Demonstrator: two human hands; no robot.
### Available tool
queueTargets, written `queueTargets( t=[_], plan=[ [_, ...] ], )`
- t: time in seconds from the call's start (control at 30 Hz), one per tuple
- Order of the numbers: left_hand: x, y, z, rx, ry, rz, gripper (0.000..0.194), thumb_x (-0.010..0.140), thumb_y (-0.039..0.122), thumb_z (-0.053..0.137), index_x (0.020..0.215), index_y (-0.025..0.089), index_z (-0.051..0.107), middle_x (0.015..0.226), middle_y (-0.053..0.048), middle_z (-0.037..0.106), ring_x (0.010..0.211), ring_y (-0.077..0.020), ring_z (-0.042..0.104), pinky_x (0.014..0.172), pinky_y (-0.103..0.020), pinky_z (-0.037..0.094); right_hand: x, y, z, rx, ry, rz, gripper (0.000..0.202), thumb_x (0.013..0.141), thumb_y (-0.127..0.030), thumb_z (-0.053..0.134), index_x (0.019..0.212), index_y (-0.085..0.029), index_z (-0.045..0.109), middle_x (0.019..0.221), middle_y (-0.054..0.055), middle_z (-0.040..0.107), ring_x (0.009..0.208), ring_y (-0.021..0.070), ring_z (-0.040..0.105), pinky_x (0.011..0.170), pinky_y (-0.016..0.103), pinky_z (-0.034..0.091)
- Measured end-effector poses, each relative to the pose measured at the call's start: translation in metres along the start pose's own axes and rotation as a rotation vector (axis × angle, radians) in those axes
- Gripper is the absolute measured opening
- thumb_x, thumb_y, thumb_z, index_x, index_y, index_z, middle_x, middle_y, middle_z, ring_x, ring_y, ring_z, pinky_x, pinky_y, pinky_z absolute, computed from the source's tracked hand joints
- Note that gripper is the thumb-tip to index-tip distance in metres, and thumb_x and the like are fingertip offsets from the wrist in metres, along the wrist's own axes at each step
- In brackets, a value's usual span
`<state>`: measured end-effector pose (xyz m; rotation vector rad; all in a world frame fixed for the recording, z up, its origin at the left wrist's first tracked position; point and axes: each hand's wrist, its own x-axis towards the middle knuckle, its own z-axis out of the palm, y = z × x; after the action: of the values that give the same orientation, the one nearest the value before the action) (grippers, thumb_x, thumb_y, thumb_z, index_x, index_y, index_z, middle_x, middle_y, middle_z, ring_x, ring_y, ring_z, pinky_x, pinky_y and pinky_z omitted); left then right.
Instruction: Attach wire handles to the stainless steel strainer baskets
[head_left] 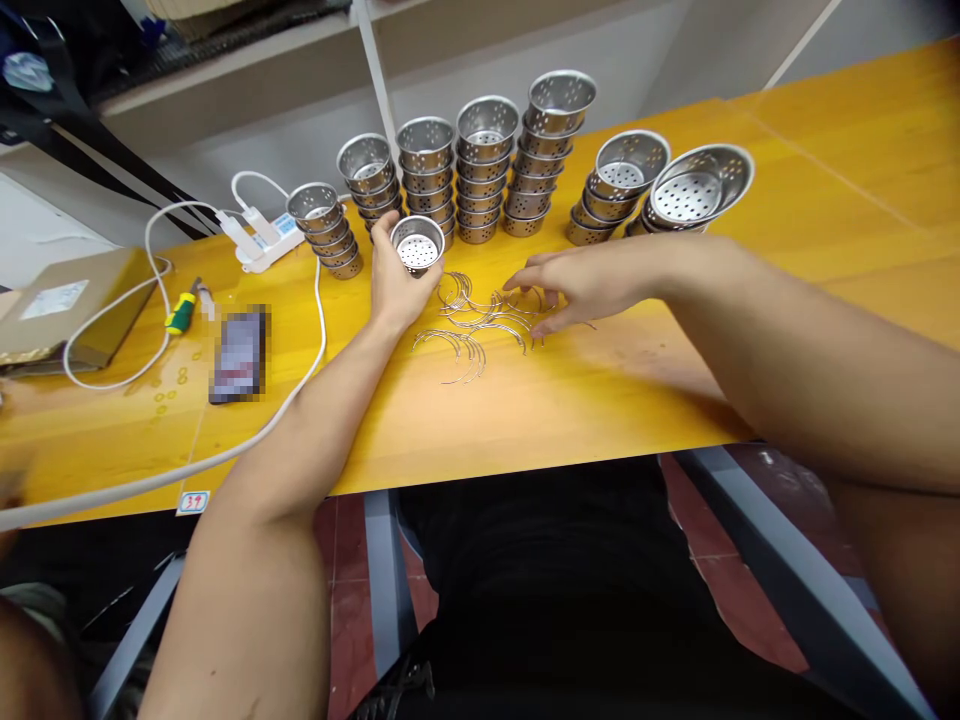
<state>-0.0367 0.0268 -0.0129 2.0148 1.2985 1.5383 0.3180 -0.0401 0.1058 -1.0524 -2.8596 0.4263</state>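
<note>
My left hand (399,277) is closed round a small perforated metal cup (418,247), whose open top faces up toward me. To its right, my right hand (559,288) reaches down over thin curved metal wires (469,345) scattered on the table, its fingers apart and the fingertips among the wires. Whether a wire lies between those fingertips is too small to tell. Behind my hands stand several stacks of perforated metal cups (480,185). Two leaning stacks of cups (686,195) are farther right, beyond my right forearm.
On the yellow table (420,440) at left are a phone (238,358), a green-yellow screwdriver (181,313), a cardboard box (82,305) and a white power strip (271,243). A white cable (321,330) runs under my left arm. Part of another person (30,650) shows at lower left.
</note>
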Motion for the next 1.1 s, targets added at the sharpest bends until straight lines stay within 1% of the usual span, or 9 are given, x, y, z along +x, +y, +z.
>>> queueTargets(
  t=[0.1,0.23,0.3,0.4,0.53,0.67,0.83,1.0,1.1],
  plan=[
    [0.003,0.006,0.002,-0.025,-0.037,0.118,0.115,0.090,0.080,0.102,0.174,0.038,0.035,0.178,-0.015,0.060,0.176,-0.0425,0.062,0.158,-0.068,0.042,0.014,0.000,0.021,-0.011,-0.021,-0.033,0.058,0.107,-0.061,0.090,0.153,-0.025,0.086,0.137,0.016,0.085,0.109,0.0355,0.085,0.096,0.048,0.068],
    [0.001,0.013,0.007,-0.020,-0.120,0.265,0.113,0.089,0.100,0.090,0.172,0.039,0.043,0.173,-0.013,0.064,0.172,-0.0439,0.066,0.153,-0.070,0.047,0.027,-0.009,0.032,-0.005,0.089,-0.035,0.035,0.114,-0.047,0.081,0.138,-0.023,0.089,0.135,0.017,0.078,0.111,0.0342,0.079,0.102,0.047,0.063],
    [-0.001,0.017,0.009,-0.007,-0.134,0.311,0.109,0.089,0.103,0.088,0.169,0.039,0.049,0.169,-0.012,0.066,0.169,-0.0438,0.068,0.151,-0.071,0.049,0.032,-0.014,0.037,0.016,0.103,-0.032,0.024,0.114,-0.036,0.080,0.130,-0.021,0.089,0.134,0.017,0.077,0.111,0.0329,0.078,0.101,0.044,0.060],
    [-0.002,0.023,0.009,0.006,-0.120,0.358,0.106,0.086,0.102,0.092,0.162,0.037,0.056,0.160,-0.012,0.069,0.161,-0.0428,0.072,0.148,-0.073,0.053,0.037,-0.021,0.045,0.047,0.106,-0.002,0.016,0.114,-0.023,0.075,0.122,-0.019,0.087,0.131,0.016,0.077,0.111,0.0315,0.076,0.099,0.042,0.057],
    [-0.003,0.029,0.008,0.002,-0.089,0.395,0.108,0.076,0.102,0.099,0.153,0.035,0.064,0.149,-0.011,0.070,0.150,-0.0414,0.076,0.142,-0.075,0.059,0.038,-0.026,0.053,0.043,0.142,-0.001,0.013,0.113,-0.016,0.070,0.113,-0.020,0.083,0.127,0.015,0.077,0.105,0.0283,0.073,0.093,0.039,0.054],
    [-0.004,0.028,0.007,-0.006,-0.075,0.395,0.108,0.073,0.100,0.103,0.150,0.035,0.066,0.147,-0.010,0.070,0.149,-0.0407,0.075,0.142,-0.075,0.059,0.036,-0.024,0.055,0.068,0.198,-0.099,0.009,0.112,-0.016,0.070,0.109,-0.020,0.077,0.122,0.014,0.077,0.098,0.0261,0.069,0.089,0.038,0.051],
    [-0.005,0.024,0.008,-0.023,-0.071,0.345,0.107,0.079,0.098,0.101,0.156,0.034,0.060,0.151,-0.010,0.072,0.157,-0.0394,0.074,0.147,-0.071,0.056,0.029,-0.019,0.046,0.194,0.276,-0.130,0.006,0.108,-0.018,0.072,0.104,-0.022,0.073,0.110,0.010,0.080,0.090,0.0238,0.067,0.087,0.037,0.050],
    [-0.006,0.037,0.006,0.002,-0.073,0.218,0.108,0.081,0.101,0.096,0.157,0.035,0.056,0.153,-0.009,0.075,0.162,-0.0408,0.076,0.149,-0.068,0.056,0.018,-0.018,0.035,0.242,0.284,-0.087,0.003,0.105,-0.023,0.075,0.103,-0.023,0.076,0.102,0.008,0.083,0.086,0.0240,0.069,0.085,0.038,0.053],
    [-0.006,0.046,0.004,0.019,-0.090,0.181,0.107,0.082,0.101,0.096,0.157,0.036,0.056,0.155,-0.010,0.075,0.163,-0.0419,0.076,0.149,-0.070,0.056,0.015,-0.018,0.032,0.281,0.305,-0.049,0.010,0.109,-0.031,0.076,0.112,-0.023,0.082,0.102,0.008,0.085,0.086,0.0251,0.071,0.087,0.040,0.055]
  ],
)
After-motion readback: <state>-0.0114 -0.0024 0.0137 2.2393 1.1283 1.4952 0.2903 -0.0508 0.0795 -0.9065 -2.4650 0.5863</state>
